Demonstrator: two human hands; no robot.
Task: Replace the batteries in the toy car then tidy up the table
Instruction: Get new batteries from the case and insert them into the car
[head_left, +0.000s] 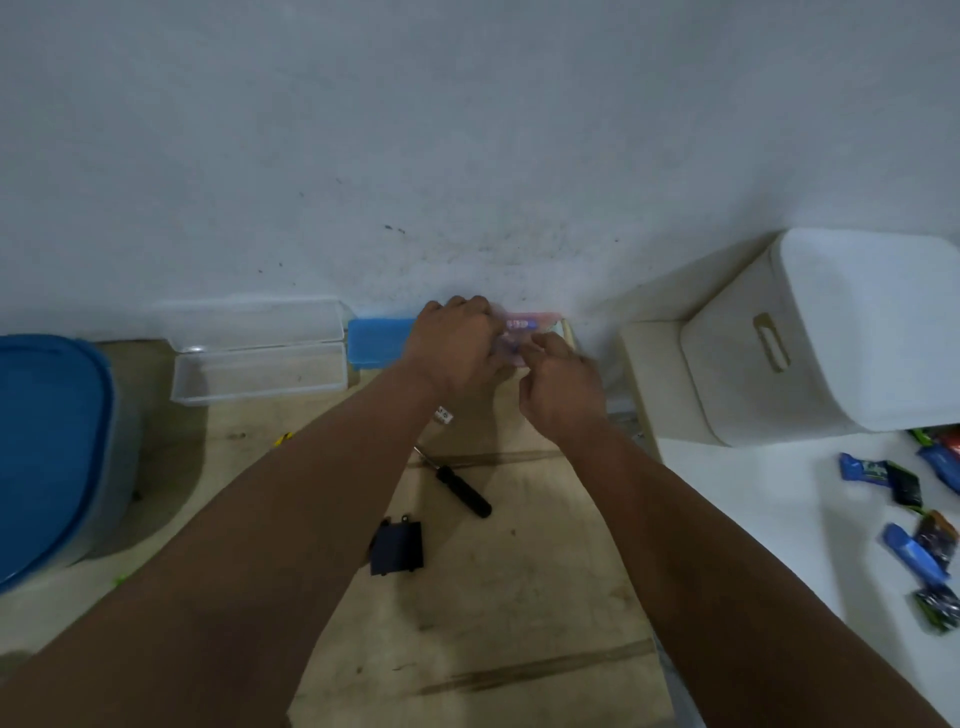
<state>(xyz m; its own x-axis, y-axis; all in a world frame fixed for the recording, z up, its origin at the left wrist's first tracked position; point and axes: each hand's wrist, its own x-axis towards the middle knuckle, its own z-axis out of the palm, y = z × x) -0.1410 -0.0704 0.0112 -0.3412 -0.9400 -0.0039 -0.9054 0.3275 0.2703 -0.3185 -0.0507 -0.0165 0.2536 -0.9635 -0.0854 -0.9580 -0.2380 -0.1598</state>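
Note:
Both my hands reach to the far edge of the wooden table (498, 597) against the wall. My left hand (454, 338) and my right hand (558, 384) are closed around a pink and blue packet (524, 325), blurred, probably the battery pack. A blue flat box (376, 340) lies just left of my left hand. Nearer me lie a black-handled screwdriver (460, 493) and a black battery cover (397, 545). A small white tag (443, 414) peeks out beside my left forearm. The toy car is hidden, apart from yellow and green bits under my left arm.
An open clear plastic case (260, 369) sits at the back left. A blue-lidded tub (49, 452) stands at the far left. A white bin (831, 338) stands on the white surface (753, 519) at right, with several snack wrappers (919, 540) scattered near it.

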